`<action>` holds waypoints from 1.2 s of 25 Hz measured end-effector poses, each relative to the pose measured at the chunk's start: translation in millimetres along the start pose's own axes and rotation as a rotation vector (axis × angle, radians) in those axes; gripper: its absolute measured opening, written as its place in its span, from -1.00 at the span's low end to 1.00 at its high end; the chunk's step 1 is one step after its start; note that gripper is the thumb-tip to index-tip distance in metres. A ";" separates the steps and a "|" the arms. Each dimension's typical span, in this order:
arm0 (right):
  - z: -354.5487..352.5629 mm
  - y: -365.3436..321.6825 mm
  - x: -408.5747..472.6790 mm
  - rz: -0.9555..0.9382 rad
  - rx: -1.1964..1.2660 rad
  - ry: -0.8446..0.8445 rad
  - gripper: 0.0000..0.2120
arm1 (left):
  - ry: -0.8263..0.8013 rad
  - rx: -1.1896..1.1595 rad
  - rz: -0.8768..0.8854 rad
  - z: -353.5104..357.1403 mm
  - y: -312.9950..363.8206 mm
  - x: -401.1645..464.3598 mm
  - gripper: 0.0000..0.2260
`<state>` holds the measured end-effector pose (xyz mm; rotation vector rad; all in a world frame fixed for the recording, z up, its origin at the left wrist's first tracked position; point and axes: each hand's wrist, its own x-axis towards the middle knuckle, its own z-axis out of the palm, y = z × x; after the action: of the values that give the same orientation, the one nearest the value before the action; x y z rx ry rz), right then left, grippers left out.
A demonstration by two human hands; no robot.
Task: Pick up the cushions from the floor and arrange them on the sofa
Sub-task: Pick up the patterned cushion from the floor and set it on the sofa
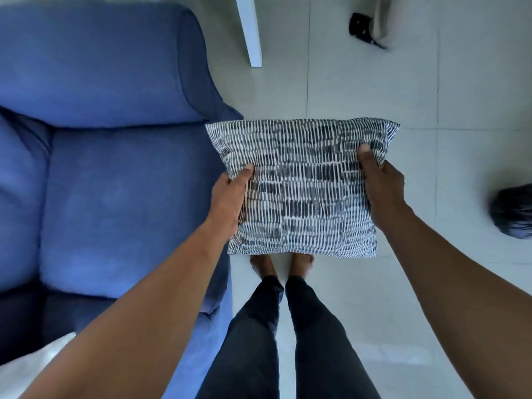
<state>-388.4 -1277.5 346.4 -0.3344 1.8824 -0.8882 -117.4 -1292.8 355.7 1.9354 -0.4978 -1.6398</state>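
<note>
Cushion [302, 188] gripped by both hands — beside sofa [100, 182]

Blue sofa [115, 182], white cushion [302, 191] with dark dashes

The cushion [302, 185] is matt printed woven cloth, the sofa [115, 182] soft napped fabric, the floor [374, 90] glossy tile.

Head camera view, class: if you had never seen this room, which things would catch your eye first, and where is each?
First, the patterned cushion in black and white, held up at centre above the person's bare feet, gripped at its sides by the left hand and right hand. Next, the blue sofa filling the left side, its seat bare. Last, a dark, blurred object on the pale floor at the right edge.
</note>
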 end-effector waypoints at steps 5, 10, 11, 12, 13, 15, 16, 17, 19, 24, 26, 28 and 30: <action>-11.2 -63.7 -68.0 -0.108 0.013 -0.044 -0.58 | 0.010 -0.030 0.088 -35.5 57.8 -65.7 0.07; -8.5 -101.4 -105.1 -0.189 0.019 -0.121 -0.45 | 0.066 -0.057 0.158 -67.4 89.8 -117.8 -0.68; -4.9 -108.8 -111.6 -0.213 0.022 -0.145 -0.53 | 0.084 -0.069 0.184 -73.5 92.8 -124.1 -0.84; -0.7 -115.7 -116.1 -0.233 0.022 -0.167 -0.58 | 0.095 -0.089 0.201 -80.1 95.1 -128.8 -0.90; 4.1 -121.8 -119.6 -0.245 0.024 -0.181 -0.61 | 0.105 -0.109 0.216 -86.3 97.1 -132.4 -0.92; 17.5 -130.8 -127.0 -0.251 0.008 -0.233 -0.62 | 0.130 -0.154 0.246 -101.8 100.0 -140.6 -0.93; 26.0 -134.9 -131.2 -0.253 -0.009 -0.263 -0.61 | 0.142 -0.182 0.259 -111.5 100.1 -144.5 -0.94; 33.3 -138.6 -135.1 -0.252 -0.024 -0.288 -0.58 | 0.154 -0.198 0.272 -119.8 99.4 -147.5 -0.94; 54.6 -146.6 -143.8 -0.265 -0.059 -0.342 -0.51 | 0.189 -0.238 0.293 -142.2 99.1 -153.4 -0.92; 129.9 -169.2 -168.4 -0.301 -0.161 -0.459 -0.66 | 0.283 -0.334 0.317 -209.7 100.0 -152.8 -0.95; 162.6 -176.1 -177.0 -0.304 -0.200 -0.500 -0.66 | 0.320 -0.369 0.313 -235.0 98.0 -147.5 -0.94; 196.3 -183.0 -185.3 -0.312 -0.256 -0.544 -0.69 | 0.368 -0.408 0.298 -259.4 96.3 -143.3 -0.89; 234.4 -191.3 -195.1 -0.328 -0.316 -0.593 -0.72 | 0.431 -0.438 0.269 -285.6 96.2 -138.2 -0.84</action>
<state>-120.8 -1399.2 554.2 -1.0066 1.4209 -0.6029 143.2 -1236.3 552.8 1.7288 -0.1927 -1.0176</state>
